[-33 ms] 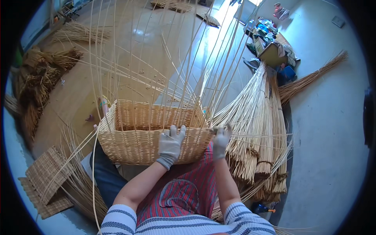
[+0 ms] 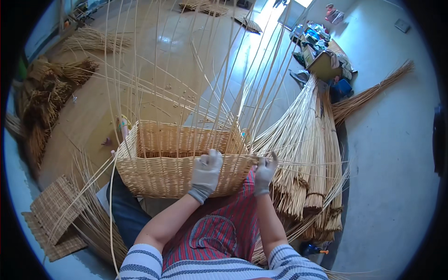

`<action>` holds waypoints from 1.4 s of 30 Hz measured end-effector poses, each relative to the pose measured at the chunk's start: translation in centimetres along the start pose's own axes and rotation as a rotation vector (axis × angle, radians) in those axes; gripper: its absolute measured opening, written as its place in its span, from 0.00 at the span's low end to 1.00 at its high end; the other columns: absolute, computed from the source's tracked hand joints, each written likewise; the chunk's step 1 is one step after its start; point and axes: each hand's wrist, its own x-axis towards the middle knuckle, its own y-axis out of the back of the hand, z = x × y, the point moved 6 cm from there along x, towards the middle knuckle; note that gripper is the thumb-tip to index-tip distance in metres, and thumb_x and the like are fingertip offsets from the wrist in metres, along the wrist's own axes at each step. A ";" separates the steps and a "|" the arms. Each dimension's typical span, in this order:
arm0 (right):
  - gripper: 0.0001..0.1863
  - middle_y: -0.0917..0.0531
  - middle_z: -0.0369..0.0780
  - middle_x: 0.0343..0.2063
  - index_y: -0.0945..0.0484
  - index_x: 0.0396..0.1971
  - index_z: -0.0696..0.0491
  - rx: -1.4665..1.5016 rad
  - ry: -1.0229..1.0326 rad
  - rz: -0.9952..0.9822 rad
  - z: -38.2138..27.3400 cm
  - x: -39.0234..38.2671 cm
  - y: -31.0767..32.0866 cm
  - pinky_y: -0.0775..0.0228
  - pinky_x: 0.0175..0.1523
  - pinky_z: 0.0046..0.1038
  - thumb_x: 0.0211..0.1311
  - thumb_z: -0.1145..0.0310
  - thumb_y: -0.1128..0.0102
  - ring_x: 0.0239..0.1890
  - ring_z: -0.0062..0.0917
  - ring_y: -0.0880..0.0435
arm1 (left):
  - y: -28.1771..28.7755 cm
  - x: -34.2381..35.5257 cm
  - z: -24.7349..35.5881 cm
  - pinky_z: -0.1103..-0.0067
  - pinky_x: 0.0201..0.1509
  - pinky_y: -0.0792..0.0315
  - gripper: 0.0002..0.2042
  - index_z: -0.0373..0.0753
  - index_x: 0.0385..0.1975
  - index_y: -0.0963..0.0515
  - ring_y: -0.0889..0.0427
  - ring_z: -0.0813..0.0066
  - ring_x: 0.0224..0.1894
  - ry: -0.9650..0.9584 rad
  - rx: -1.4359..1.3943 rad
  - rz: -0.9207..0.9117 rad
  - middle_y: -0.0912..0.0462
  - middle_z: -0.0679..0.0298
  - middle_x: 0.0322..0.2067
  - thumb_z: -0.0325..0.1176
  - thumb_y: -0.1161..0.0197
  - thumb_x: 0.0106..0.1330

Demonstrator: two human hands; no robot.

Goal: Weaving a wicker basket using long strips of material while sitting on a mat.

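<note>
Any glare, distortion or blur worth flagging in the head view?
Head view: strong glare washes out the floor near the top; head view: fisheye distortion, with black corners and bending edges; head view: the basket shows its weave clearly, while the clutter at upper right looks indistinct.

Curls the gloved left grip (image 2: 205,175) over the front rim of a rectangular wicker basket (image 2: 156,177), above a striped apron (image 2: 221,233), amid tall thin stakes (image 2: 160,140). Holds the gloved right grip (image 2: 264,175) at the basket's right front corner, with fingers (image 2: 273,161) partly raised. Has tied pale reed bundles (image 2: 294,144) at right and overlapping woven mats (image 2: 56,203) at lower left.
</note>
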 end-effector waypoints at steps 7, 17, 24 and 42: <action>0.31 0.16 0.42 0.36 0.26 0.60 0.50 -0.864 0.639 -0.152 -4.1 4.0 -0.8 0.25 0.48 0.36 0.55 0.68 0.27 0.38 0.36 0.16 | -4.9 3.2 7.4 0.66 0.38 0.20 0.34 0.56 0.74 0.42 0.18 0.59 0.38 0.049 -0.245 -0.218 0.32 0.47 0.57 0.30 0.44 0.66; 0.15 0.17 0.37 0.51 0.19 0.49 0.45 -1.127 0.847 -0.343 -1.6 -0.6 -1.6 0.43 0.72 0.41 0.62 0.63 0.37 0.59 0.34 0.22 | -0.7 0.4 3.5 0.64 0.50 0.20 0.28 0.50 0.64 0.29 0.17 0.56 0.49 0.023 -0.816 0.061 0.28 0.54 0.61 0.29 0.37 0.61; 0.19 0.18 0.46 0.49 0.22 0.51 0.52 -0.777 0.808 -0.288 -2.6 -8.2 -7.6 0.31 0.63 0.42 0.58 0.75 0.38 0.55 0.42 0.21 | 6.5 -18.9 -22.5 0.63 0.62 0.31 0.18 0.34 0.53 0.24 0.23 0.51 0.53 0.944 -0.299 0.647 0.21 0.49 0.49 0.38 0.36 0.69; 0.09 0.15 0.41 0.39 0.17 0.43 0.48 -0.422 0.620 -1.497 -1.7 -36.5 -25.2 0.23 0.48 0.39 0.63 0.71 0.38 0.42 0.42 0.16 | 7.5 -22.6 -29.3 0.76 0.47 0.23 0.12 0.33 0.47 0.17 0.16 0.71 0.41 0.873 -0.905 0.889 0.13 0.61 0.39 0.34 0.34 0.70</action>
